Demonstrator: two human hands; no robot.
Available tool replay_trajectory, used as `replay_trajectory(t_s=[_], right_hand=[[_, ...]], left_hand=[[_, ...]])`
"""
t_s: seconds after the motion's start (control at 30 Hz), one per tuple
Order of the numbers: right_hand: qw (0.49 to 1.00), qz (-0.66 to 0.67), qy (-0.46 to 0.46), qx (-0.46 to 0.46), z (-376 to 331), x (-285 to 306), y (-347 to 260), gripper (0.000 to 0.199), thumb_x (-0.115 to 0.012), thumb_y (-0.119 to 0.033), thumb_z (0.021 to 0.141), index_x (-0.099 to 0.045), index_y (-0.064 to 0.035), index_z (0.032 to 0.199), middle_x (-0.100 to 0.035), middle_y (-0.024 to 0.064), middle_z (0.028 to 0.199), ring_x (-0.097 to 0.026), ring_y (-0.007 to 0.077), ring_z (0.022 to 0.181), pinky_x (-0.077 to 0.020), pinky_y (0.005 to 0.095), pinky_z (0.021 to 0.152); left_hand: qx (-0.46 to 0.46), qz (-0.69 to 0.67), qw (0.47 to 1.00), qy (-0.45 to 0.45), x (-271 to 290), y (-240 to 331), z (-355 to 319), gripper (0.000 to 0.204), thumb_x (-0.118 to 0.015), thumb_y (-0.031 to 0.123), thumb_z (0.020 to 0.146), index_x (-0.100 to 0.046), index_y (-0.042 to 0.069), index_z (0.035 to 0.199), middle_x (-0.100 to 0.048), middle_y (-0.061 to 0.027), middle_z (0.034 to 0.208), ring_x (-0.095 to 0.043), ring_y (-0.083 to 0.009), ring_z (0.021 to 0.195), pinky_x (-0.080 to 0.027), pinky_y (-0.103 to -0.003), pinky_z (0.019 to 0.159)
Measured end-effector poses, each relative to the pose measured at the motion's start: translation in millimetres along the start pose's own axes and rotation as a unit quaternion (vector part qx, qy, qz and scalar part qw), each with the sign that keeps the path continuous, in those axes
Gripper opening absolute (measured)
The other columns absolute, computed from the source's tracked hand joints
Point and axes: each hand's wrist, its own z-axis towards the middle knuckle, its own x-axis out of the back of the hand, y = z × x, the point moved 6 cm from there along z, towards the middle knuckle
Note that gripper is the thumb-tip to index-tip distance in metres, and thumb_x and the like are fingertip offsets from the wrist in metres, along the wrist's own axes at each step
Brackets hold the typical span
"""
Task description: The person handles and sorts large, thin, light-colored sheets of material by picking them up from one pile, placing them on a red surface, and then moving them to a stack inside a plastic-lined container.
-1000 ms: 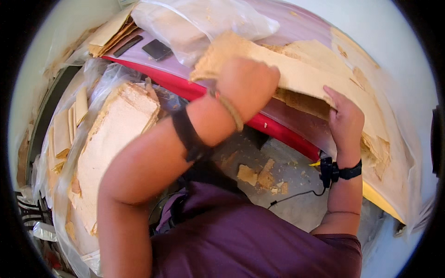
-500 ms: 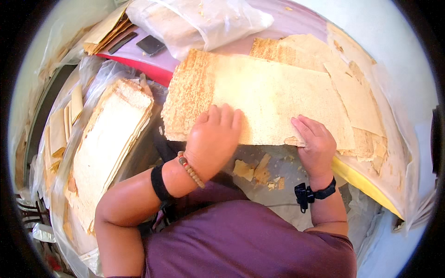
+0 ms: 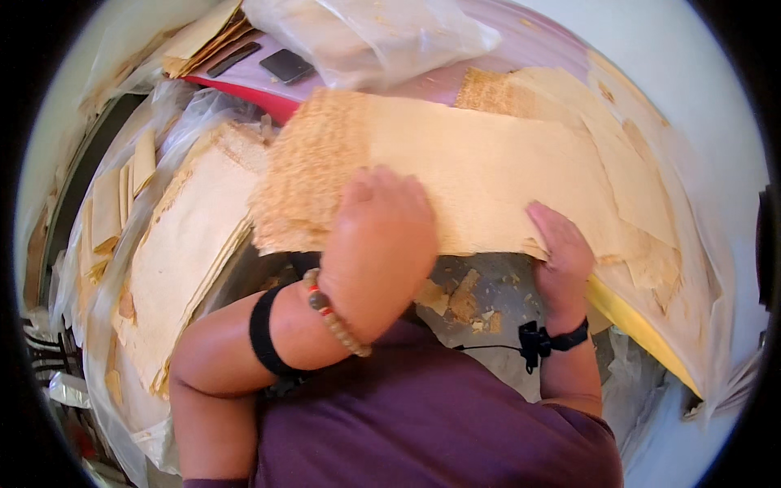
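A broad, thin tan sheet point(image 3: 455, 163) lies in front of me, its left end rough and crumbly, its right part smooth. My left hand point(image 3: 381, 236) is over the sheet near the rough end, back of the hand up; its fingers are foreshortened and smeared by motion. At the front edge, my right hand point(image 3: 561, 248) grips the sheet near a small torn flap, with part of the grip hidden. Similar sheets point(image 3: 639, 175) lie overlapped to the right, under and beyond this one.
A stack of tan sheets point(image 3: 191, 244) rests on plastic at the left, with narrow folded pieces point(image 3: 106, 207) beside it. A clear plastic bag point(image 3: 374, 37), a phone point(image 3: 286, 66) and a dark narrow object point(image 3: 233, 60) are on the far table. Broken flakes point(image 3: 464, 297) lie below the front edge.
The sheet's rough end has shifted left and spread wider. My left hand has moved slightly up and right and is now blurred. The right hand stays at the front edge, nearly in place.
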Motion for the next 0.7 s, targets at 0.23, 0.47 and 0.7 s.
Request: replay_trajectory(t_s=[0.23,0.47,0.7], right_hand=[[0.999,0.011,-0.019,0.047,25,-25,-9,0.043,-0.062,0.004,0.073,-0.072,-0.0088,0.112,-0.074,0.0115,0.109,-0.071,0.0291,0.101,-0.0573,0.0382,0.084],[0.996,0.009,-0.057,0.071,37,-27,-25,0.041,-0.060,0.002,0.074,-0.071,-0.0082,0.112,-0.074,0.0107,0.108,-0.070,0.0278,0.097,-0.0577,0.0386,0.081],[0.995,0.007,-0.062,0.082,35,-34,-26,0.039,-0.061,0.001,0.075,-0.070,-0.0080,0.111,-0.073,0.0097,0.106,-0.070,0.0277,0.097,-0.0575,0.0384,0.080]], left_hand=[[-0.041,-0.013,0.974,0.224,-17,20,-12,0.038,-0.059,0.016,0.086,-0.063,0.003,0.121,-0.066,-0.0176,0.118,-0.064,-0.0283,0.097,-0.051,-0.034,0.073],[0.026,-0.026,0.992,0.118,-32,25,21,0.039,-0.060,0.016,0.084,-0.064,0.007,0.122,-0.067,-0.0131,0.112,-0.065,-0.0253,0.089,-0.052,-0.034,0.066],[-0.005,-0.010,0.986,0.167,-35,36,29,0.033,-0.062,0.017,0.083,-0.066,0.009,0.114,-0.066,-0.0090,0.095,-0.064,-0.0223,0.077,-0.050,-0.033,0.061]])
